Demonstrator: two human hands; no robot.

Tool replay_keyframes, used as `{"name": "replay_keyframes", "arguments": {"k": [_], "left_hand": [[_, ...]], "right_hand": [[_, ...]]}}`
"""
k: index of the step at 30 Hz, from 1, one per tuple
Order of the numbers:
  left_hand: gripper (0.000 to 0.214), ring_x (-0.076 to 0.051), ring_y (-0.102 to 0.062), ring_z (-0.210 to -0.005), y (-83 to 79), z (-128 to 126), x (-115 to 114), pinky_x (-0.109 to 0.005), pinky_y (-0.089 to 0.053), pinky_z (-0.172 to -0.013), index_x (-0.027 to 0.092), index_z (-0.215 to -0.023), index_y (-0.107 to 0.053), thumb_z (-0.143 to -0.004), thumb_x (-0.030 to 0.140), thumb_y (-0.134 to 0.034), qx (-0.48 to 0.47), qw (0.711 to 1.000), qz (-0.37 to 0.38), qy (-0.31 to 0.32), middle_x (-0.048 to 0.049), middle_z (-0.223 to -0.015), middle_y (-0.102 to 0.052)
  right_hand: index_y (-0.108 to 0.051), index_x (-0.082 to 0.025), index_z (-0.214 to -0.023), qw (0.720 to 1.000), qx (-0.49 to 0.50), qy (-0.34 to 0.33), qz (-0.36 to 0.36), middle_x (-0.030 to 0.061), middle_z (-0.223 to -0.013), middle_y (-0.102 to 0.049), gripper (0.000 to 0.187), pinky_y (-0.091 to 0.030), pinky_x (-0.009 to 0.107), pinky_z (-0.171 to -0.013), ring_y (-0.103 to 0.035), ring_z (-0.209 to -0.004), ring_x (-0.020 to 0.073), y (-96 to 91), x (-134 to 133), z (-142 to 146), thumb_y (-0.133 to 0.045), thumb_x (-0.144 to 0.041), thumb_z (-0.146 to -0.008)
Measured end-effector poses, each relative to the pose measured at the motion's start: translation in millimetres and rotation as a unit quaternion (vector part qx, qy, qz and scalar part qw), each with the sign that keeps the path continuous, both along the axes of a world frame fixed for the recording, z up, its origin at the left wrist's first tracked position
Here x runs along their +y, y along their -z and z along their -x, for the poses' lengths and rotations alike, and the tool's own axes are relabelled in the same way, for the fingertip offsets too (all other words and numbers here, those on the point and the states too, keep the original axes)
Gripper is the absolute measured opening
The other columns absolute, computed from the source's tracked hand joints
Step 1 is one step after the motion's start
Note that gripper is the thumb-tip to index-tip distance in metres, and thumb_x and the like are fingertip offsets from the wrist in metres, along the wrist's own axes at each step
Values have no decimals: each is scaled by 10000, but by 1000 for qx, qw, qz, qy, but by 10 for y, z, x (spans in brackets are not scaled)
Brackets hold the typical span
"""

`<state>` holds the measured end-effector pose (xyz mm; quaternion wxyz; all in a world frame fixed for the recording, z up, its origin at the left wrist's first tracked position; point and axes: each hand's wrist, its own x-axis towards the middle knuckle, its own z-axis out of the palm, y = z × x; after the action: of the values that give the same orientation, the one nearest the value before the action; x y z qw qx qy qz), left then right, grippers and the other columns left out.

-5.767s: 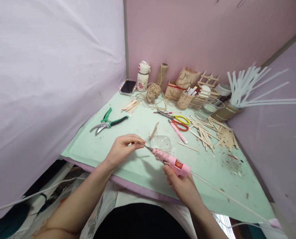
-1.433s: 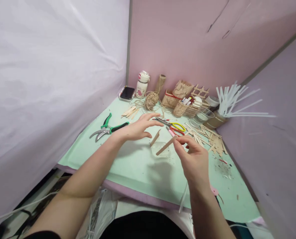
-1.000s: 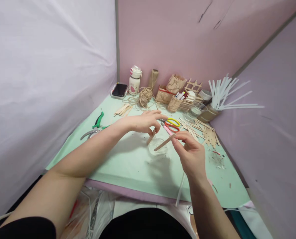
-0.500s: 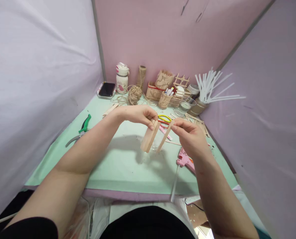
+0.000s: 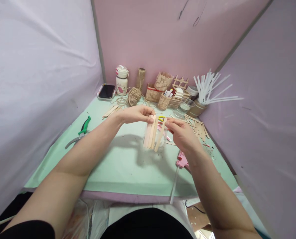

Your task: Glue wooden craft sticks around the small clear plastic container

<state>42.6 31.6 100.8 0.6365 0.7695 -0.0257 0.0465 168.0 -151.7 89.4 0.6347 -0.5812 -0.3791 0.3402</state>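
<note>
My left hand pinches the top of a clear plastic cup with several pale wooden craft sticks standing side by side along its wall. The cup's far side is mostly hidden behind the sticks. Between the thumb and fingers of my right hand is a single craft stick, held nearly upright just right of the row, its lower end close to the cup. Below my right hand lies a pink glue gun with a glue stick poking out toward me.
Green-handled pruning shears lie at left. Behind stand a phone, a bottle, a twine ball, a pen holder, a water cup and white glue sticks. Loose craft sticks lie at right.
My right hand has moved left, bringing its stick nearer the row. My left hand has turned the cup a little, so the row of sticks faces me more upright.
</note>
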Motion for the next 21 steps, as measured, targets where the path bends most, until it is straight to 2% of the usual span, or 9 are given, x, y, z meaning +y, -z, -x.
{"name": "replay_keyframes", "arguments": {"k": [8,13,17,21], "left_hand": [[372,-97,-519,-673,-6,7,-1,-232,-390,-646,115,-777,-618,-688,432,-790,-4,1000,-16,-9,12,-712,-581],[359,-103,-528,-668,-3,22,11,-236,-403,-637,116,-803,-625,-727,442,-756,-14,999,-46,-3,2,-719,-587],[305,-93,-513,-651,-42,82,-13,-216,-390,-616,124,-795,-617,-766,410,-720,-16,995,-94,-7,14,-705,-577],[224,-110,-539,-713,-62,182,-79,-213,-407,-660,134,-797,-634,-789,350,-693,-33,979,-202,-22,6,-748,-611]], "right_hand": [[-708,-220,-659,999,-24,17,18,-15,-841,-626,109,-379,291,-755,-540,-789,142,13,7,-2,-719,-312,-717],[-694,-214,-640,998,-51,21,3,9,-908,-638,116,-392,337,-869,-569,-905,179,13,11,28,-720,-303,-709],[-717,-232,-700,993,-107,38,-25,34,-1050,-619,91,-397,371,-934,-567,-1049,210,84,-25,64,-721,-311,-745],[-723,-256,-769,977,-203,42,-54,51,-1108,-581,95,-405,411,-971,-542,-1128,229,282,-106,131,-683,-327,-817]]}}
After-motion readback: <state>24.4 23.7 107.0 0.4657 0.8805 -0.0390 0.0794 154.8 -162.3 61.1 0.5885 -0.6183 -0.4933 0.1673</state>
